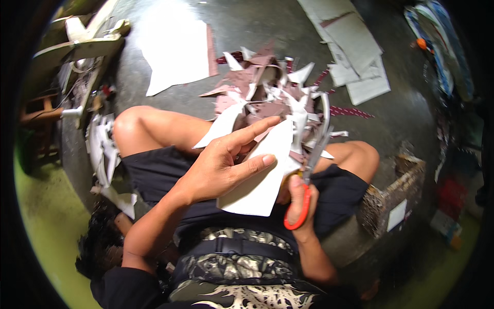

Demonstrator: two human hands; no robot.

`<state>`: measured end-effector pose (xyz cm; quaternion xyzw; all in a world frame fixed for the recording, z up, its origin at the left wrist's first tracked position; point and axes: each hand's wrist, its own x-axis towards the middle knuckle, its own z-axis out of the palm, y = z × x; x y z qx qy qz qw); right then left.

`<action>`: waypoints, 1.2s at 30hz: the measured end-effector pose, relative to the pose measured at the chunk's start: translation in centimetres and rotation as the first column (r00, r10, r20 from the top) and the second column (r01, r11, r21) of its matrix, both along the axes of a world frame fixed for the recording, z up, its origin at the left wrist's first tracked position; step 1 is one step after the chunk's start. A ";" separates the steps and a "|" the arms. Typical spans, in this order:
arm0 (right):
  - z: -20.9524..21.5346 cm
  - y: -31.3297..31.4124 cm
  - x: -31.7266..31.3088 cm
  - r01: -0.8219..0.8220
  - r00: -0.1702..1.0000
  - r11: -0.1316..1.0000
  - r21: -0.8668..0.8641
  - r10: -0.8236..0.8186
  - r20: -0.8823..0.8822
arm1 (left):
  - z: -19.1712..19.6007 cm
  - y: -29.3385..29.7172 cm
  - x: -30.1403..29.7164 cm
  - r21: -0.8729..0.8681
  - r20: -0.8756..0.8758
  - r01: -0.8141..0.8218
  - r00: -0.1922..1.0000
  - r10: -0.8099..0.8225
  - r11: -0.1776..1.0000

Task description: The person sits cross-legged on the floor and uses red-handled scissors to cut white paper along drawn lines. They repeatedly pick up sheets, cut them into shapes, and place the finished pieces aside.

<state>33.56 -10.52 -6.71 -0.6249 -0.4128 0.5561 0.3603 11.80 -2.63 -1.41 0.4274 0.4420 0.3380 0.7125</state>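
Observation:
My left hand (222,160) holds a white piece of sheet material (256,194), roughly a tapered panel, above my lap. The thumb lies on its face and the index finger stretches toward its far end; the other fingers are partly hidden. I cannot tell whether the piece is paper, cloth or leatherette. To its right, my right hand (297,206) grips scissors with red-orange handles (305,210). The metal blades point away from me, parted, just right of the white piece and apart from it. Beyond both hands lies a heap of white, mauve and dotted maroon offcuts (265,98).
A large white sheet (177,59) with a mauve edge lies on the grey floor (257,23) at far left. Several pale sheets (357,56) overlap at far right. A rough, worn block (388,198) stands beside my right knee. White scraps (103,149) hang at the left, below a wooden frame (77,50).

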 end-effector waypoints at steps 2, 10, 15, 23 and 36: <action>-1.5 0.3 -0.3 0.009 0.991 1.000 0.009 -0.008 -0.133 | 1.5 -0.8 -2.9 0.003 0.008 -0.121 0.993 0.121 0.993; -4.4 0.0 -0.5 0.051 0.965 0.994 -0.096 -0.074 -0.251 | 6.2 -5.7 -27.4 0.460 -0.368 -0.581 0.563 0.740 0.671; -4.5 0.1 -0.5 0.041 0.966 0.993 -0.108 -0.068 -0.251 | 1.5 -9.1 -43.3 0.384 -0.396 -0.703 0.461 0.794 0.599; -3.6 -0.2 -0.6 0.010 0.977 0.995 -0.104 -0.031 -0.209 | -3.5 -1.9 -30.5 0.533 -0.744 -0.031 0.458 0.486 0.845; -3.1 0.5 -0.4 0.063 0.963 0.990 0.123 -0.028 -0.269 | 2.0 4.6 -7.4 0.457 -0.756 0.692 0.634 -0.166 0.558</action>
